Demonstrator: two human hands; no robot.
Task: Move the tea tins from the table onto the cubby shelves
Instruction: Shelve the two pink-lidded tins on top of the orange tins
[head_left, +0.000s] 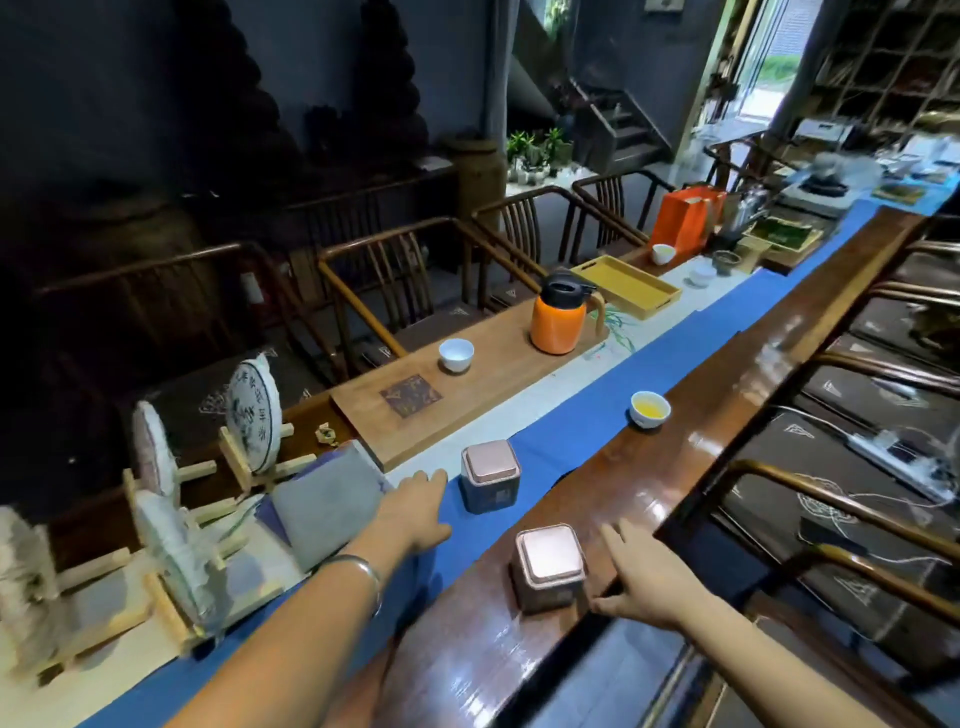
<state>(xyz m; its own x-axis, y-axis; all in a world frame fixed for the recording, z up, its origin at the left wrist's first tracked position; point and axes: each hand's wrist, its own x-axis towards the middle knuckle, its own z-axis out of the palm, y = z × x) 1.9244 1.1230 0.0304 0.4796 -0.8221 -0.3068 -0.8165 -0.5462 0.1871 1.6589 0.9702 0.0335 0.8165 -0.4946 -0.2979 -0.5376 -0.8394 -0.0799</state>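
Note:
Two square tea tins with pinkish lids stand upright on the long table. The dark blue tin (490, 477) sits on the blue runner (582, 410). The brown tin (549, 568) stands nearer, on the glossy wooden edge. My left hand (415, 506) reaches out just left of the blue tin, fingers relaxed, a small gap between them. My right hand (641, 577) hovers spread open right beside the brown tin, thumb low near its base; touching or not I cannot tell. Cubby shelves (893, 67) show at the far top right.
A cup of tea (650, 409) stands on the table edge beyond the tins. A wooden tea tray (467, 387) carries a white cup (456, 355) and an orange thermos (558, 317). Grey cloth (327, 499) and tea cakes on stands (254, 410) lie left. Chairs line both sides.

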